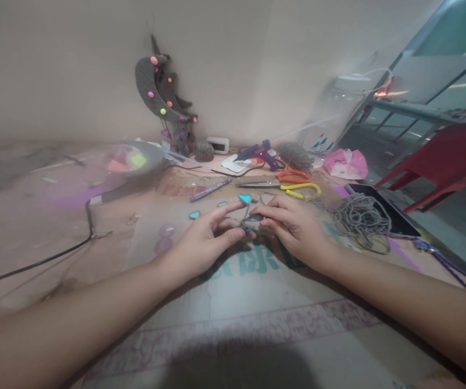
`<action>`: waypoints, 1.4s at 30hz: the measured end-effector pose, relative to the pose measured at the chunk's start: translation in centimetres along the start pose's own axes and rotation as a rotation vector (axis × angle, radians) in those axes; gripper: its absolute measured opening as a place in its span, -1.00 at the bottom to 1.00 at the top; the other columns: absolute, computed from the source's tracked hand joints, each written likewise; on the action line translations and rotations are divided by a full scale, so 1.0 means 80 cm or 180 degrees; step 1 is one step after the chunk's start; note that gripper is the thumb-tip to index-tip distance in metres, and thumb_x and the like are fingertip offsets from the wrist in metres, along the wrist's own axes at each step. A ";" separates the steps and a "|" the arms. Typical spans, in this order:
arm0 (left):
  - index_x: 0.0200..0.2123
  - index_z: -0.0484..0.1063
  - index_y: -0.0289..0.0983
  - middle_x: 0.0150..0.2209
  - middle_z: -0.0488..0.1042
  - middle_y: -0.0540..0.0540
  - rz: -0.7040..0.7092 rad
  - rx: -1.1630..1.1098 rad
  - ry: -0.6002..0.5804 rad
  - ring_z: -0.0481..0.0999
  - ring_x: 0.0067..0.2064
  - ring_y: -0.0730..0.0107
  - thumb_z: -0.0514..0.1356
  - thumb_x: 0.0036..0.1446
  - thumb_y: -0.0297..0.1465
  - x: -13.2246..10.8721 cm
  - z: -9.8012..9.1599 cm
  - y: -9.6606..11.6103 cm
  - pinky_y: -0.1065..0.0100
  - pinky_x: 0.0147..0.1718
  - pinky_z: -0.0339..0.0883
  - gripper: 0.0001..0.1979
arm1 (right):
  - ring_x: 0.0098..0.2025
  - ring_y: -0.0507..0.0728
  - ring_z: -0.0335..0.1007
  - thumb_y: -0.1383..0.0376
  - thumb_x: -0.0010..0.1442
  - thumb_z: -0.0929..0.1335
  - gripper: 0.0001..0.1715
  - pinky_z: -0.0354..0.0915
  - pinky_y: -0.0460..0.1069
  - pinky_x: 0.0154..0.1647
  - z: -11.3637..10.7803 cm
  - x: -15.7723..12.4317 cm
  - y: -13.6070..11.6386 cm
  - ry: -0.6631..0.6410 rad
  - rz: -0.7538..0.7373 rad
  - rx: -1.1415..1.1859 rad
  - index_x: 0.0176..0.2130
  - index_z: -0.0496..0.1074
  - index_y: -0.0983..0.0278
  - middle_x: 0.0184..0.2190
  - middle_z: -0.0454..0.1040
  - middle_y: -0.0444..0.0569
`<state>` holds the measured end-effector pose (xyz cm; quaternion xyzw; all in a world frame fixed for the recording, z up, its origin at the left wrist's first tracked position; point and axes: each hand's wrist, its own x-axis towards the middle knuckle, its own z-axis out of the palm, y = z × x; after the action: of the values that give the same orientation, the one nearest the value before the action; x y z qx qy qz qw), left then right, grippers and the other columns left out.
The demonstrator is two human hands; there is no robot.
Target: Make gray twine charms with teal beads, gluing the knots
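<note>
My left hand (212,232) pinches grey yarn (247,227) between thumb and fingers, its index finger stretched forward. Facing it, my right hand (293,224) has its fingertips closed on a small dark grey piece (252,218) that looks wound with the yarn; its exact shape is partly hidden by the fingers. By the left index fingertip is a teal heart (244,199) with a dark edge. Another teal heart (194,215) lies left of the left hand, and a third teal piece (222,203) shows just behind the fingers.
Scissors (281,185) with orange and yellow handles lie beyond my hands, near a pen (210,190) and a purple glue gun (259,155). Tangled grey yarn (362,219) rests over a tablet (398,216) at right. A yarn-wrapped moon (152,92) hangs on the wall.
</note>
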<state>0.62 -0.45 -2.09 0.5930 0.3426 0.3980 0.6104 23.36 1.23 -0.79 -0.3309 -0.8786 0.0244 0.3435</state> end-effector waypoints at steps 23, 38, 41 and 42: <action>0.30 0.26 -0.25 -0.30 0.56 0.00 0.0060 0.0396 0.0238 0.55 -0.21 0.38 0.25 0.22 -0.36 0.000 0.000 -0.001 0.31 -0.14 0.35 -0.41 | -0.12 0.16 0.48 0.17 0.43 0.24 -0.69 0.39 0.06 -0.13 -0.003 -0.003 0.008 0.0700 0.0592 0.0717 0.07 0.43 0.19 -0.13 0.53 0.02; 0.30 0.21 -0.24 -0.17 0.64 -0.09 0.0269 0.0552 0.0455 0.60 -0.12 0.27 0.24 0.25 -0.29 -0.003 0.003 -0.003 0.24 -0.08 0.37 -0.42 | -0.13 0.16 0.52 0.21 0.26 0.41 -0.80 0.40 0.06 -0.09 -0.001 0.010 -0.022 -0.0186 0.0888 0.0891 -0.15 0.56 0.25 -0.18 0.60 0.01; 0.31 0.19 -0.25 -0.14 0.65 -0.12 0.0203 0.0611 0.0358 0.61 -0.10 0.25 0.23 0.26 -0.27 -0.007 0.005 0.001 0.23 -0.06 0.39 -0.40 | -0.27 0.10 0.50 0.25 0.24 0.40 -0.85 0.39 0.00 -0.22 0.005 0.008 -0.036 -0.0310 0.1246 0.1261 -0.19 0.54 0.26 -0.30 0.58 -0.05; 0.31 0.18 -0.25 -0.14 0.65 -0.13 0.0160 0.0640 0.0335 0.62 -0.10 0.25 0.23 0.26 -0.27 -0.007 0.005 0.002 0.22 -0.05 0.39 -0.40 | -0.29 0.09 0.48 0.26 0.24 0.40 -0.88 0.38 0.00 -0.23 0.007 0.007 -0.037 -0.0288 0.1313 0.1312 -0.22 0.53 0.25 -0.33 0.57 -0.06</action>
<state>0.68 -1.16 -1.96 0.6380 0.3973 0.4074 0.5188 21.05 -0.61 -0.12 -0.4243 -0.7837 0.2864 0.3517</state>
